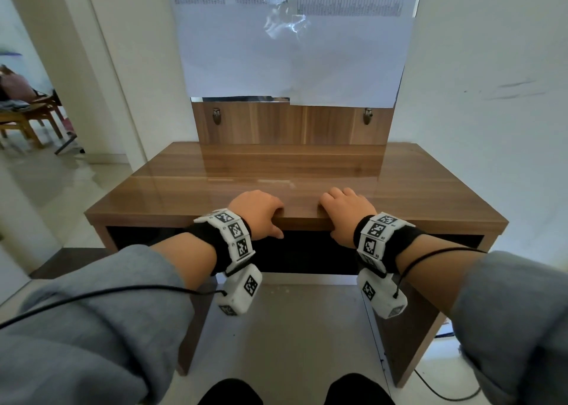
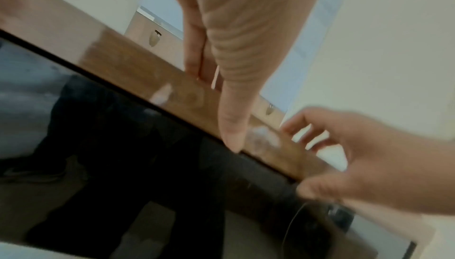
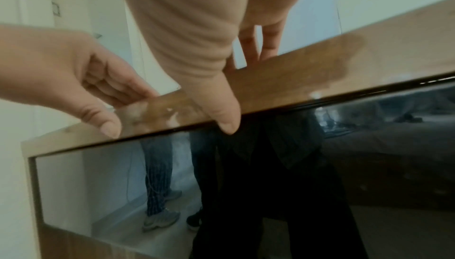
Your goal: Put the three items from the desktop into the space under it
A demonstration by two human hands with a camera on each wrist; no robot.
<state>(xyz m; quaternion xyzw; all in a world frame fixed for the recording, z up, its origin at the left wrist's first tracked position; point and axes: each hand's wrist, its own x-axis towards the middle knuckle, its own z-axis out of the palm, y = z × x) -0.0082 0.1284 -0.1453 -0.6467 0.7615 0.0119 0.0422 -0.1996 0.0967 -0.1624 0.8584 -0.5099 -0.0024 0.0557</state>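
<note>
The wooden desktop [image 1: 276,171] lies flat and bare; none of the three items shows in any view. My left hand [image 1: 264,217] and right hand [image 1: 336,215] sit side by side at the middle of its front edge [image 1: 302,221]. Each has its fingers on top and its thumb down over the front face, holding that edge. In the left wrist view my left hand [image 2: 229,97] has its thumb tip at the edge's lower lip, with my right hand [image 2: 357,156] beside it. My right hand [image 3: 216,91] shows the same hold, my left hand [image 3: 98,88] next to it.
A dark glossy panel [image 3: 369,146] under the front edge mirrors legs and floor. A wooden back panel with two metal knobs [image 1: 216,116] [image 1: 367,115] stands behind, with a paper sheet [image 1: 292,51] above it. A chair [image 1: 27,112] is far left; a cable [image 1: 445,395] lies on the floor at right.
</note>
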